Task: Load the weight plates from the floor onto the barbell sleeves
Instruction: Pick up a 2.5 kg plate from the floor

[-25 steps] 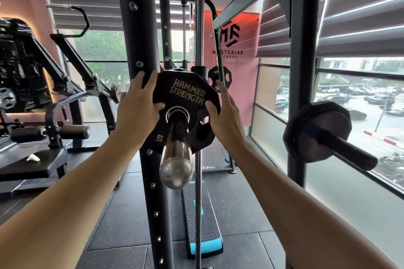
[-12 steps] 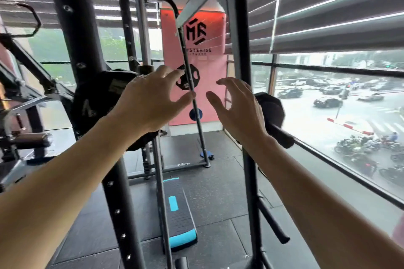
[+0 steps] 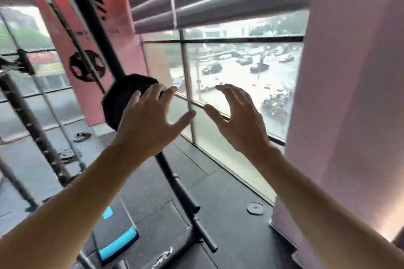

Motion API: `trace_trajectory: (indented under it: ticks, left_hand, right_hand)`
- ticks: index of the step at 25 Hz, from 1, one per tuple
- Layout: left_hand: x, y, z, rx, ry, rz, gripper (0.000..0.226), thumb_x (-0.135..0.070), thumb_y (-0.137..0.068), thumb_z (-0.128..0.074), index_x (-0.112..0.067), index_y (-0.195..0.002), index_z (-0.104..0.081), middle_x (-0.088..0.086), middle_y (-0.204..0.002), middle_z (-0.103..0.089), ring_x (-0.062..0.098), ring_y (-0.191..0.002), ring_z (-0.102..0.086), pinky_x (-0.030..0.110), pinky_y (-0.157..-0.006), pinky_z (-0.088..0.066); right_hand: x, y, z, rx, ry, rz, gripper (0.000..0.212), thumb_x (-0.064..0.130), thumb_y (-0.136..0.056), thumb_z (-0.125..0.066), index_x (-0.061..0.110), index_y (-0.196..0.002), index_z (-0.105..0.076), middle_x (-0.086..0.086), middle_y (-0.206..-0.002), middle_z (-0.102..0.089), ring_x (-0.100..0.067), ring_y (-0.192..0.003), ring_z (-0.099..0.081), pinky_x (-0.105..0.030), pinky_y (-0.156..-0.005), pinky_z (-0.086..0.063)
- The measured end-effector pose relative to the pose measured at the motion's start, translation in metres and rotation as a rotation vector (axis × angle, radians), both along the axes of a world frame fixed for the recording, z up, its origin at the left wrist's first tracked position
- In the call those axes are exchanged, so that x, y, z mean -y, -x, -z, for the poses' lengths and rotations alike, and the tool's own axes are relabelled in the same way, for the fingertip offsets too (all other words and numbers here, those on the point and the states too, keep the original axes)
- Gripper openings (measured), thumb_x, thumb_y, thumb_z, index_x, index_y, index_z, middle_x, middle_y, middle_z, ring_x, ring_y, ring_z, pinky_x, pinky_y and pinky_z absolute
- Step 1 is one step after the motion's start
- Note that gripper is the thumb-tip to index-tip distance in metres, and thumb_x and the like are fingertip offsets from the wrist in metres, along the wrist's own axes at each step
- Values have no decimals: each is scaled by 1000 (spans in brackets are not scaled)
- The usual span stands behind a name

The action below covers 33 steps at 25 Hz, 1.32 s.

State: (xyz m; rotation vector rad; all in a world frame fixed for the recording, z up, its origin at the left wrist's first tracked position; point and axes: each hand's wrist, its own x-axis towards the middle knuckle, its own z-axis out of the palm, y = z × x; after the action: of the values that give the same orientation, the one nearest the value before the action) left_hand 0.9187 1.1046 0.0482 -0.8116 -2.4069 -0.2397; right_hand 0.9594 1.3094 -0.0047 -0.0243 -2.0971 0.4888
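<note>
A black weight plate point(image 3: 122, 98) sits on a dark peg of the rack, raised off the floor point(image 3: 153, 190), in front of the window point(image 3: 236, 76). The left hand point(image 3: 150, 120) is spread open, fingertips over the plate's right edge; whether they touch it cannot be told. The right hand point(image 3: 238, 116) hangs open and empty just beside it. A small round disc point(image 3: 255, 208) lies on the floor by the pink pillar point(image 3: 349, 94).
</note>
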Motion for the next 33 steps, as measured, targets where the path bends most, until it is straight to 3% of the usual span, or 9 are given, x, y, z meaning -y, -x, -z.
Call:
trace_trajectory:
  ticks: [4,11,15,22,28,33]
  left_hand:
    - [-93,2,33,-14,93,129,87,-79,-85,-24,-19,-144,-46,6,-139,-51,26,-131,-50,51,-117,-29]
    - [-203,32,123,94,123,293,85,-78,-85,-31,-16,-140,-53,11,-135,-57,32,-122,-56,53,-107,-42]
    - [-259,77,194,200,151,347,81,-75,-85,-37,-16,-137,-56,11,-127,-58,34,-112,-58,52,-100,-45]
    - [-349,148,352,464,290,379,89,-80,-83,-25,-15,-135,-55,11,-120,-58,31,-108,-58,48,-98,-43]
    - [-400,128,510,669,373,320,85,-77,-84,-24,-16,-133,-56,10,-121,-56,30,-109,-56,48,-98,-44]
    - [-440,93,677,833,418,232,80,-74,-84,-26,-13,-125,-59,9,-114,-57,32,-103,-58,45,-86,-45]
  right_hand:
    - [-83,-30,38,91,45,135,69,68,-92,-45,21,-141,-50,-5,-148,-51,-25,-138,-45,-43,-103,-47]
    - [-171,-39,127,294,189,297,64,63,-93,-53,21,-142,-48,-3,-147,-51,-24,-138,-43,-44,-101,-45]
    - [-210,-15,189,427,258,377,70,67,-89,-47,22,-143,-47,1,-147,-49,-18,-140,-38,-41,-100,-44]
    - [-284,34,331,726,422,481,72,69,-89,-46,23,-144,-45,4,-146,-49,-15,-139,-39,-43,-105,-42]
    - [-330,26,483,998,443,494,69,64,-91,-51,23,-146,-43,5,-146,-47,-16,-139,-38,-45,-102,-44]
    - [-369,4,649,1222,499,452,75,65,-89,-54,23,-148,-38,2,-151,-43,-22,-140,-37,-47,-101,-43]
